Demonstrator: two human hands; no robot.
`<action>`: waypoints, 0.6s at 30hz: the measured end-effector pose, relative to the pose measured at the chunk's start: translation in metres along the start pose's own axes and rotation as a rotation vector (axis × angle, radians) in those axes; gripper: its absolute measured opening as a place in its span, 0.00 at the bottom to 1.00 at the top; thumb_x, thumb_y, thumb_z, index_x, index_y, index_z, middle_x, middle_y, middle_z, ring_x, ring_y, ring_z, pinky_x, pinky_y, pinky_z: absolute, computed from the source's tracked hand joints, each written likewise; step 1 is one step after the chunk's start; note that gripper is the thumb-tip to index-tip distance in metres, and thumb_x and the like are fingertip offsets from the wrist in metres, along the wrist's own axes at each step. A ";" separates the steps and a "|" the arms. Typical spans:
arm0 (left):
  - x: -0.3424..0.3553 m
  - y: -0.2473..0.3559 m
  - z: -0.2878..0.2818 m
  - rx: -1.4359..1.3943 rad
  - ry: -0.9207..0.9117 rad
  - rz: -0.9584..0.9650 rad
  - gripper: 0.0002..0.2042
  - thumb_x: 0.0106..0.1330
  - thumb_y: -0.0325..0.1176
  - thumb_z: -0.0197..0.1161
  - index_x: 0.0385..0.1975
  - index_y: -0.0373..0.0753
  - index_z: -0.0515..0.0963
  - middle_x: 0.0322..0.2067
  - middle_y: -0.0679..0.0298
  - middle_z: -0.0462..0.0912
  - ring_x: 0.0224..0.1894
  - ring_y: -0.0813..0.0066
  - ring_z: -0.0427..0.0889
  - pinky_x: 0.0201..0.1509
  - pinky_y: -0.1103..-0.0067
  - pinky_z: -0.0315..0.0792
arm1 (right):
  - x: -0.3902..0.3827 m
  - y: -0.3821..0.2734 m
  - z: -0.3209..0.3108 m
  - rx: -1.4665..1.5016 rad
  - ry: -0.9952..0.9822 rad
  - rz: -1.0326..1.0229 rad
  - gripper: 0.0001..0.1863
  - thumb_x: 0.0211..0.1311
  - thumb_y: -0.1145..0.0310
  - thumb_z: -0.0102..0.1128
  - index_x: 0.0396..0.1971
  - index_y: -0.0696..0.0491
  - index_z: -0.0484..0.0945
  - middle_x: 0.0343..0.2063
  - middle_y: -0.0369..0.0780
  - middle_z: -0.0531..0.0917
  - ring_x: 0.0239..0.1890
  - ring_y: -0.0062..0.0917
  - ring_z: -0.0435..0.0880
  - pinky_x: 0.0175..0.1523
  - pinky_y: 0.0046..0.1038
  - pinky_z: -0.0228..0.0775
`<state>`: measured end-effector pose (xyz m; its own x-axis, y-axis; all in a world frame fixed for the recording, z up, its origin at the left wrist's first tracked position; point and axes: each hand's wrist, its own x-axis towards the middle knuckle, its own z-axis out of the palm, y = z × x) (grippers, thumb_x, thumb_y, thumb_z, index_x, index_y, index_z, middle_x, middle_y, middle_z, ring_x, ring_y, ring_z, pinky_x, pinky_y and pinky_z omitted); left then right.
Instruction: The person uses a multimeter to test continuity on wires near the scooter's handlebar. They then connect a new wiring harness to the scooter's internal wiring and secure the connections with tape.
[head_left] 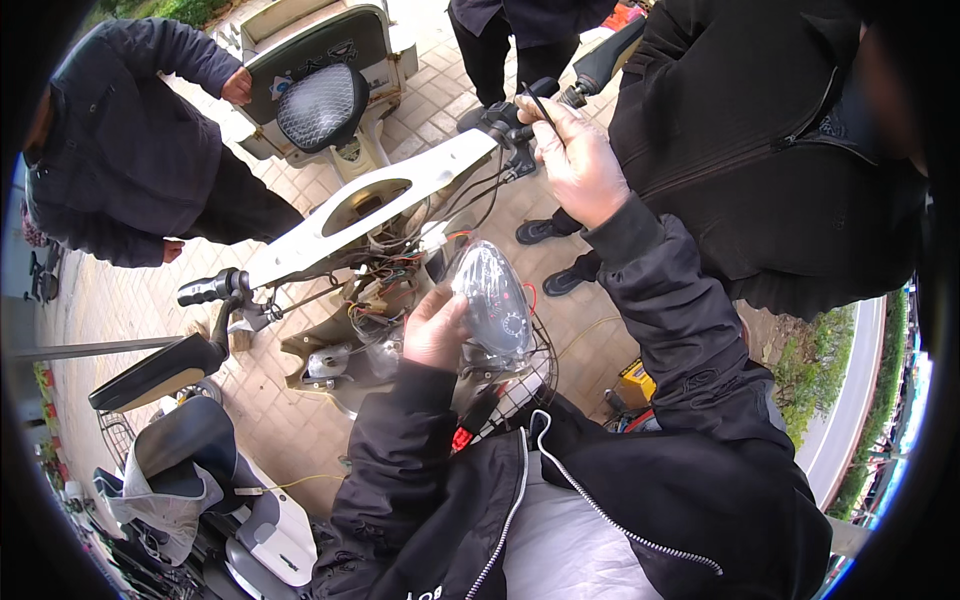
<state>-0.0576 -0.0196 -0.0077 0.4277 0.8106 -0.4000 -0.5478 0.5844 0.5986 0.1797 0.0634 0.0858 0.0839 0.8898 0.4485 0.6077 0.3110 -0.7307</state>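
My left hand (436, 328) is closed on the edge of an oval instrument panel (492, 300) wrapped in clear plastic film, with a gauge face showing. Up by the right end of a white scooter handlebar cover (440, 170), my right hand (582, 165) pinches a thin, dark, stick-like tool (541, 108); its exact kind does not show. The cover has a long oval opening. Beneath it hang loose coloured wires and connectors (375, 290). A black grip (212, 288) and a mirror (150, 372) are at the handlebar's left side.
A wire basket (540, 380) sits below the panel. People in dark clothes stand at the left (150, 140), the top (515, 40) and close on the right (760, 160). Another vehicle with a black seat (322, 105) is behind. A parked scooter (265, 530) stands lower left.
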 end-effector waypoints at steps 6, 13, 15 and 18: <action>0.015 -0.024 0.016 -0.060 0.008 -0.054 0.20 0.62 0.26 0.62 0.53 0.31 0.69 0.45 0.61 0.79 0.45 0.71 0.80 0.49 0.71 0.75 | 0.117 0.012 0.035 -0.689 -0.492 -0.057 0.14 0.58 0.70 0.50 0.38 0.59 0.80 0.40 0.50 0.82 0.42 0.41 0.83 0.49 0.35 0.73; 0.005 -0.010 0.012 -0.007 -0.021 0.055 0.20 0.63 0.26 0.61 0.54 0.29 0.68 0.46 0.57 0.78 0.45 0.69 0.80 0.49 0.70 0.78 | 0.129 0.033 0.051 -0.830 -0.923 0.076 0.24 0.57 0.70 0.49 0.56 0.49 0.75 0.50 0.46 0.80 0.53 0.38 0.79 0.58 0.32 0.69; 0.003 -0.010 0.003 -0.056 0.013 -0.053 0.19 0.63 0.26 0.62 0.53 0.31 0.69 0.46 0.60 0.78 0.46 0.70 0.80 0.49 0.70 0.77 | 0.123 0.041 0.050 -0.831 -0.879 0.040 0.24 0.57 0.70 0.48 0.56 0.49 0.75 0.50 0.46 0.80 0.53 0.38 0.79 0.58 0.32 0.69; 0.005 -0.017 -0.003 0.025 0.079 -0.076 0.18 0.63 0.26 0.62 0.52 0.32 0.70 0.45 0.61 0.78 0.45 0.73 0.80 0.49 0.71 0.76 | 0.115 0.051 0.047 -0.774 -0.772 -0.102 0.23 0.61 0.69 0.48 0.57 0.47 0.74 0.46 0.46 0.82 0.47 0.39 0.81 0.53 0.31 0.72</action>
<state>-0.0485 -0.0251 -0.0219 0.4086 0.7649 -0.4981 -0.4976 0.6441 0.5810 0.1832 0.1974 0.0758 -0.3481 0.9252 -0.1514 0.9374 0.3418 -0.0664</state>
